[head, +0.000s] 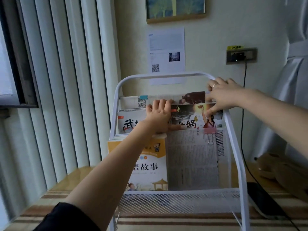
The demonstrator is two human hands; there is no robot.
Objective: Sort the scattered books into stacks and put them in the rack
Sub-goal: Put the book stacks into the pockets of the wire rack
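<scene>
Orange book (148,165) "故事" in white rack (233,130) — left hand (158,117), right hand (223,94), fingers clamped on "娲" book (191,120).

1. A lived-in home room: a framed tree painting (175,9) hangs on the far wall.
2. Vertical blinds (63,80) cover the left window.
3. A white robe (293,64) hangs at right.
4. A wall socket (241,55) holds a charger.

In the rack (236,147), two books (196,119) are stood side by side on the middle tier, another book (193,97) behind them, and a book (150,170) and clipped pages (191,160) before them.
</scene>
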